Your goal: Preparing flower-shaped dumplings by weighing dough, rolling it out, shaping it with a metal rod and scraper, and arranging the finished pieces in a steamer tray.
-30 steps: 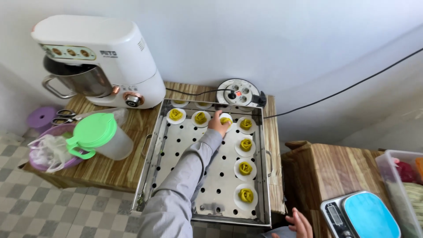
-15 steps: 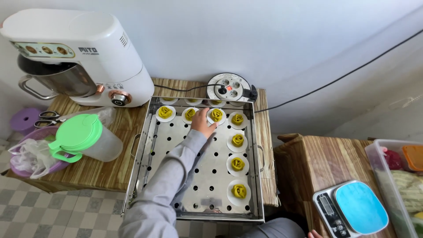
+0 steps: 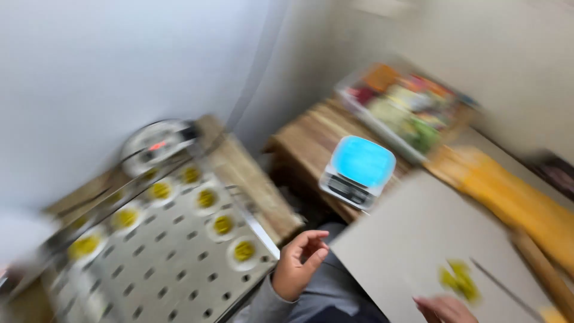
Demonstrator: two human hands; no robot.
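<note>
Head view, strongly motion-blurred. The left hand [image 3: 298, 263] hangs in the air just beyond the near right corner of a perforated metal tray [image 3: 173, 269], palm turned inward, fingers [image 3: 315, 244] loosely curled and slightly apart, holding nothing; a grey sleeve [image 3: 269, 302] covers the wrist. The tray rests on a wooden table [image 3: 251, 179] at lower left and carries small white pastry rounds with yellow centres [image 3: 243, 251], set in a row along its far edge and a column down its right edge; the one nearest the left hand lies at the tray's near right corner, close to the hand but apart from it. A round grey cable reel [image 3: 154, 142] sits behind the tray against the wall. The right hand [image 3: 445, 310] shows only in part at the bottom edge, lying on a pale flat work board [image 3: 412, 239]; blur and cropping leave it unclear whether its fingers are apart or together. Just beyond it on the board lies a blurred yellow piece [image 3: 459, 280]. A kitchen scale with a light blue platform [image 3: 359, 169] stands on a second wooden surface [image 3: 311, 137], between tray and board. A clear tub of mixed coloured items [image 3: 406, 104] stands farther back, and a yellow-orange strip [image 3: 508, 191] lies along the board's far right side.
</note>
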